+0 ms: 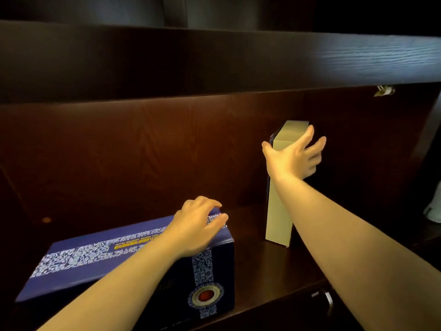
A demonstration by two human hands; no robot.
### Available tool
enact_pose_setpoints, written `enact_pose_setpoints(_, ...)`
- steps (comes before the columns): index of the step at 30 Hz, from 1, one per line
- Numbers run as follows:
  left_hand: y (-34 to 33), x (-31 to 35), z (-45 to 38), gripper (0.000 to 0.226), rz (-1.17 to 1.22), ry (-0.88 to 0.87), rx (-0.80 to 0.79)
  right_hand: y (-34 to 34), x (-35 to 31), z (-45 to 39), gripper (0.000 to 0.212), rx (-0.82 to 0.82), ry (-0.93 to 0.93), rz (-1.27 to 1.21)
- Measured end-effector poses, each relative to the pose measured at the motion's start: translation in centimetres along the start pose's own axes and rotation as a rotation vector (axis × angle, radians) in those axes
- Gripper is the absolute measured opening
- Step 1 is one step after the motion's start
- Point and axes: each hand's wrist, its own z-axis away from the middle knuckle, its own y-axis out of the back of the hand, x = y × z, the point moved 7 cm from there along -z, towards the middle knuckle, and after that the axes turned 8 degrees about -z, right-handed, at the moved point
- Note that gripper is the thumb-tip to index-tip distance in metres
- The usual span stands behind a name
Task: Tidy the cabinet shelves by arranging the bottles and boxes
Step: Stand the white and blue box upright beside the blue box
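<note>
A wide dark-blue box (100, 256) with a white patterned band and a red round seal lies flat on the dark wooden shelf (274, 280) at the lower left. My left hand (198, 225) rests on its far right top corner, fingers curled over the edge. A tall narrow beige box (280, 211) stands upright to the right, near the back panel. My right hand (293, 156) grips its top, thumb on the left face and fingers spread around the right side. No bottles are visible.
The upper shelf board (214, 60) overhangs closely above both hands. A metal hinge (384, 90) sits at the top right, and a metal handle (328, 298) shows below the shelf's front edge. Something white (434, 209) lies at the far right.
</note>
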Motion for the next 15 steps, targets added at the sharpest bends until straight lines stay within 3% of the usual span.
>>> enact_pose_setpoints(6, -2.7, -0.9, -0.1, 0.065, -0.107, -0.031, -0.06, -4.8, 1.2, -1.7, 0.119, -0.042, -0.149, 0.12)
enact_pose_setpoints(15, -3.3, -1.1, -0.4, 0.058, -0.089, -0.037, -0.063, -5.8, 2.9, -2.3, 0.104, 0.106, -0.183, 0.151)
